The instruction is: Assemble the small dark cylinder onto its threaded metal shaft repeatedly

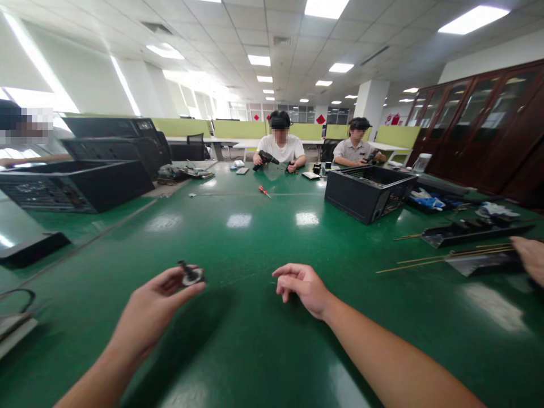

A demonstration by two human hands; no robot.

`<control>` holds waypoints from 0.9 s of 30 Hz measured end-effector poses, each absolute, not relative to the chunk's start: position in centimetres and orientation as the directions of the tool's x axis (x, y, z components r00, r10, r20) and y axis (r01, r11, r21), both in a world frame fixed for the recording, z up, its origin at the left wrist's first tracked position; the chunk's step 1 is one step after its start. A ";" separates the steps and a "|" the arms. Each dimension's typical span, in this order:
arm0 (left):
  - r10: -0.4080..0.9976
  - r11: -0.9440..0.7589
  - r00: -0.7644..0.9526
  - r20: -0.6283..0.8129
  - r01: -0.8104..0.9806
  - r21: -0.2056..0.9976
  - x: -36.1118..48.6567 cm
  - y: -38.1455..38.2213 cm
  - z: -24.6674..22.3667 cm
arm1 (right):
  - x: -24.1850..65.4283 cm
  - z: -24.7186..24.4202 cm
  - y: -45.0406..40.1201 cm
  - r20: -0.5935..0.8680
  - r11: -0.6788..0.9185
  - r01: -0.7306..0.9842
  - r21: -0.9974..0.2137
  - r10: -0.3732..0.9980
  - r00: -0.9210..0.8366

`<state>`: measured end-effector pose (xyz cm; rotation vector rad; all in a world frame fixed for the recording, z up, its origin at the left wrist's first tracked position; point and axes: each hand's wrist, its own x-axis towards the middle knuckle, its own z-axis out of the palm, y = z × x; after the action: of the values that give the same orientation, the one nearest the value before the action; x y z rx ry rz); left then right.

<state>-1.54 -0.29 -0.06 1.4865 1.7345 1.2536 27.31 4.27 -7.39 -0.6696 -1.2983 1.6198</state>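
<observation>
My left hand (155,300) is closed around a small dark part with a silvery disc and an upright black stub (192,276), gripped between thumb and fingers above the green table (238,249). Its exact kind is too small to tell. To the right, my right hand (300,286) hovers over the table with nothing in it. The index finger points left and the other fingers are loosely bent and apart. Farther off, an orange screwdriver (264,191) lies on the tabletop.
Black computer cases stand at left (80,184) and right (369,192). Metal channels (476,231) with thin brass-coloured rods (408,265) lie at right, near another person's hand (529,258). Opposite, a person (283,147) holds a power drill (267,158). A black panel (36,248) lies left.
</observation>
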 end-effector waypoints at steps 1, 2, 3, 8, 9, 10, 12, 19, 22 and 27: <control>0.970 -0.046 -0.204 0.134 0.384 0.922 0.3 0.8 -0.5 | 27.5 -7.4 4.4 0.157 0.050 -0.284 -0.958 0.915 -0.371; 0.985 -0.065 -0.129 0.118 0.359 0.931 2.1 1.7 -1.0 | 27.7 -7.4 4.4 0.190 0.113 -0.245 -0.963 0.928 -0.321; 0.992 -0.086 -0.055 0.114 0.361 0.929 3.8 2.5 -1.5 | 27.8 -7.4 4.5 0.214 0.163 -0.193 -0.968 0.935 -0.284; 0.965 -0.261 0.158 0.211 0.455 0.851 7.5 4.4 -4.4 | 27.8 -8.0 4.5 0.268 0.286 0.086 -0.954 0.947 -0.177; 0.950 -0.311 0.186 0.250 0.493 0.813 7.3 4.5 -4.8 | 27.7 -8.2 4.5 0.266 0.288 0.119 -0.950 0.948 -0.175; 0.934 -0.358 0.214 0.287 0.525 0.773 7.0 4.5 -5.1 | 27.7 -8.3 4.5 0.261 0.288 0.146 -0.946 0.948 -0.179; 0.909 -0.416 0.253 0.330 0.553 0.722 6.3 4.5 -5.4 | 27.6 -8.5 4.4 0.253 0.293 0.197 -0.936 0.946 -0.203; 0.888 -0.459 0.303 0.345 0.550 0.698 6.2 4.0 -5.6 | 27.4 -7.7 3.8 0.261 0.342 0.310 -0.887 0.926 -0.274; 0.869 -0.493 0.344 0.356 0.530 0.690 6.5 3.8 -5.5 | 27.4 -7.4 3.6 0.282 0.375 0.329 -0.867 0.912 -0.298; 0.841 -0.540 0.365 0.401 0.496 0.681 6.6 3.6 -5.4 | 27.3 -7.1 3.4 0.290 0.397 0.333 -0.855 0.900 -0.326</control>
<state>6.58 3.62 -5.37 2.1825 1.1584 1.0309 27.33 3.36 -7.07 -1.0625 -1.8553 0.8947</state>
